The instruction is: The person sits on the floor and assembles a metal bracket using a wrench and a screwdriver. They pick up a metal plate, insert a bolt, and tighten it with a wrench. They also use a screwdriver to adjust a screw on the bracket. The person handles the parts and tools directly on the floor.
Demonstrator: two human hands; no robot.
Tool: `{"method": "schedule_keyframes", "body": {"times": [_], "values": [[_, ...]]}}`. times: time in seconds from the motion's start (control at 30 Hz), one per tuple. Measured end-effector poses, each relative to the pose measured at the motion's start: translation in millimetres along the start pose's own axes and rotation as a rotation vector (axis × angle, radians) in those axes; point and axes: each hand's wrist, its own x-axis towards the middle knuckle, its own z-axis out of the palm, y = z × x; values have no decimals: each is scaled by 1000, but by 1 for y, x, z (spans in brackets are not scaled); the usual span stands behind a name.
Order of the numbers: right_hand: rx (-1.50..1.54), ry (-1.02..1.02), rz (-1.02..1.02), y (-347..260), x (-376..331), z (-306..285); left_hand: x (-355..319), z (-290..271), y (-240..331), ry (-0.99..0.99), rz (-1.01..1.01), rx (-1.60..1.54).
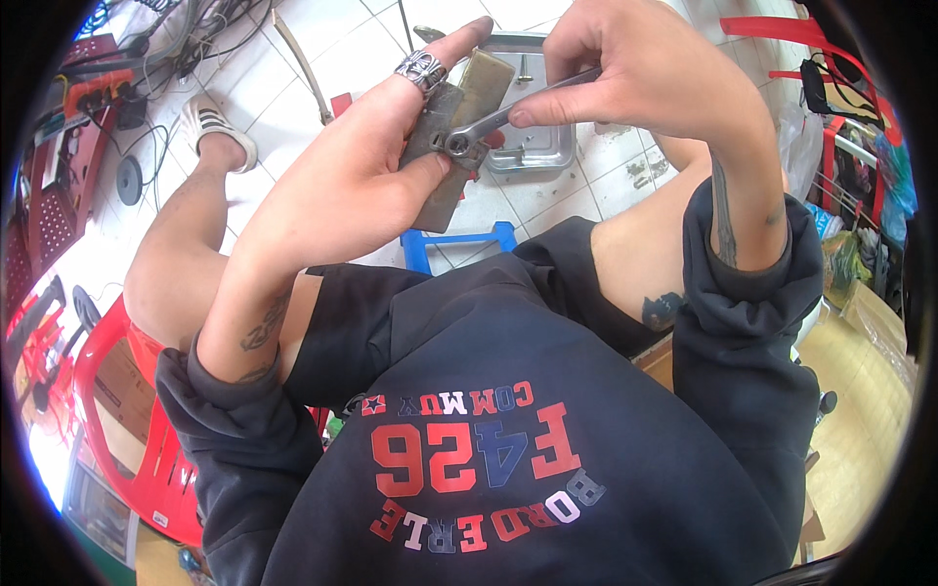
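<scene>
My left hand (352,171), with a silver ring on one finger, is wrapped around a worn, brownish-grey metal part (487,80) held above my lap. One finger stretches out past its top. My right hand (650,68) grips a wrench (518,112) between thumb and fingers. The wrench's round end sits over a small nut or bolt head on the part, close to my left thumb. Beneath the hands, a shallow metal tray (559,156) rests low down, with a few small bolts (525,68) in it. The part's underside is hidden.
A blue plastic frame, perhaps a stool (459,237), stands between my legs. To the left are a red plastic chair (90,381), cables (171,39) and a red perforated panel (51,210). On the right, a red rack or chair (782,29) stands near plastic bags (842,264).
</scene>
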Motion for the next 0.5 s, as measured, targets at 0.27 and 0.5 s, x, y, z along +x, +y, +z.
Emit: {"method": "schedule_keyframes", "body": {"times": [0.27,0.5], "values": [[-78,-4,3,-7,-11,-3,2,1,5,-22,36,42],[41,2,216,-4,2,-3,2,-10,4,53,106,-166]]}}
